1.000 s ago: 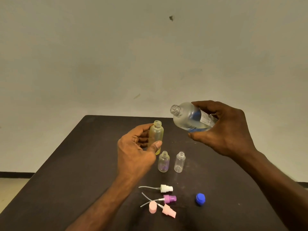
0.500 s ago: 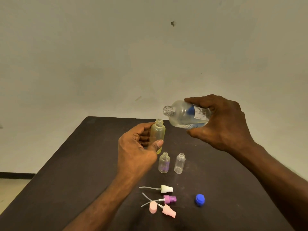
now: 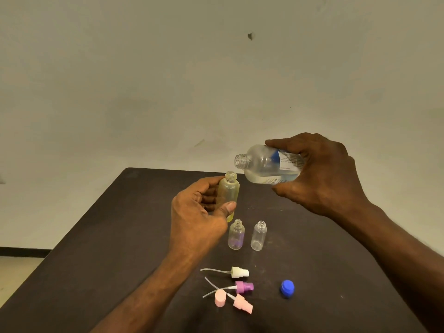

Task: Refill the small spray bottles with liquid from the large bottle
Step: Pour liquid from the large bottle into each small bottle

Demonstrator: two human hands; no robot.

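My left hand (image 3: 195, 212) grips a small yellowish spray bottle (image 3: 229, 189), upright and uncapped, above the dark table (image 3: 108, 248). My right hand (image 3: 322, 174) holds the large clear bottle (image 3: 264, 164) tipped on its side, its open mouth pointing left, just above and right of the small bottle's neck. Clear liquid lies along the large bottle's lower side; no stream is visible. Two more small open bottles stand on the table: one with a purple tint (image 3: 236, 234) and a clear one (image 3: 259, 236).
Near the front of the table lie a white spray head (image 3: 236, 272), a purple spray head (image 3: 243, 287), a pink spray head (image 3: 242, 304), a pink cap (image 3: 220, 298) and the blue cap (image 3: 287, 288). A plain wall stands behind the table.
My right hand has raised the large bottle and carried it left, bringing its mouth closer over the small yellowish bottle. My left hand has barely moved.
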